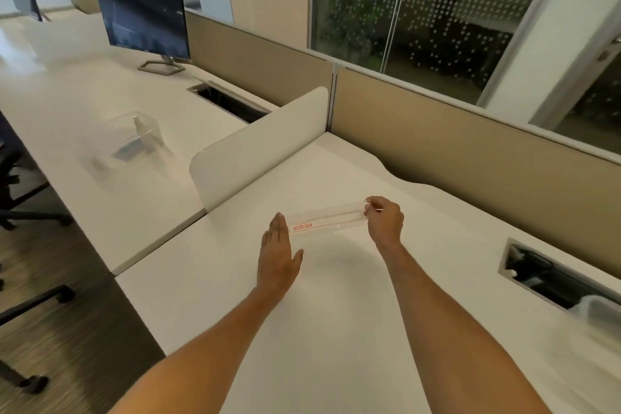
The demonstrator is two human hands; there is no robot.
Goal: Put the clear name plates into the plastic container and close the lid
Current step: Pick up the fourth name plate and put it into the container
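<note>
A clear name plate (327, 221) with a red label near its left end is held just above the white desk (336, 312), stretched between my hands. My right hand (384, 222) pinches its right end with curled fingers. My left hand (277, 254) is flat with fingers straight, its fingertips against the plate's left end. A clear plastic container (137, 134) stands on the neighbouring desk to the far left, blurred, with something bluish inside; I cannot tell how its lid sits.
A low white divider (255, 141) separates my desk from the left one. A monitor (144, 20) stands at the back left. Beige partition panels (470, 158) run behind. Cable slots (557, 276) open at the right and near the monitor. Chair legs (30, 202) stand on the floor at left.
</note>
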